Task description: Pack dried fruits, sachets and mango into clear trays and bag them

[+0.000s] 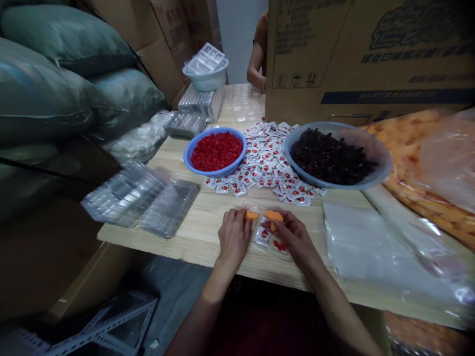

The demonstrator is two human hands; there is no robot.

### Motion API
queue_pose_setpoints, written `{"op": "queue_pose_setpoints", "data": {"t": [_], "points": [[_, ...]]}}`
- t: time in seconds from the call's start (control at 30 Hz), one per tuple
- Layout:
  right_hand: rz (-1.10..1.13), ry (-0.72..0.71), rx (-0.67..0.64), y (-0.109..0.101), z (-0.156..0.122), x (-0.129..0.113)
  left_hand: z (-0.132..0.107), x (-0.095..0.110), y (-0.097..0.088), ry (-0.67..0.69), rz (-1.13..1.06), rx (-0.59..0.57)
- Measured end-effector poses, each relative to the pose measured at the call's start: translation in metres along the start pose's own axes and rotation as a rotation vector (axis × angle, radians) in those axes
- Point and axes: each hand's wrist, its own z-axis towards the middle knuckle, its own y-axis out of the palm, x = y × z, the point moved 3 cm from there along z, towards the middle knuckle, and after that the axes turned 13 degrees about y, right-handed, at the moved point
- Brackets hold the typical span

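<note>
A clear plastic tray (256,223) with compartments lies in front of me near the table's edge. One compartment holds a white sachet with a red print (262,236); another has small red pieces (279,245). My left hand (235,231) is closed at the tray's left side, its fingertips on an orange piece (252,215). My right hand (296,232) pinches a second orange piece (273,216) over the tray's right side. The fingers hide part of the tray, and I cannot make out what exactly the orange pieces are.
Beyond the tray, many sachets (265,158) lie between a blue bowl of red pieces (215,152) and a larger bowl of dark pieces (337,155). Stacked clear trays (168,207) stand left, plastic bags (356,242) right. A large carton (367,59) partly blocks a person (258,59).
</note>
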Motion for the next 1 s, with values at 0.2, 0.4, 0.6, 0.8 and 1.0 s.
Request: {"op": "queue_pose_setpoints", "data": {"t": [0.2,0.4,0.6,0.8,1.0], "points": [[-0.062,-0.050,0.024,0.016,0.001,-0.004,0.000,0.007,-0.016,-0.091,-0.537,0.053],[-0.184,-0.098,-0.061,0.039,0.015,-0.002,0.003,-0.001,-0.022,-0.230,-0.863,0.027],[-0.407,-0.170,-0.155,0.044,0.027,-0.007,0.011,-0.010,-0.037,-0.080,-0.712,-0.026],[-0.742,-0.350,-0.152,0.052,0.040,-0.030,0.022,-0.010,-0.045,0.049,-0.465,-0.079],[-0.779,-0.483,-0.057,0.046,0.043,-0.031,-0.001,-0.019,-0.027,-0.276,-0.674,0.103]]}}
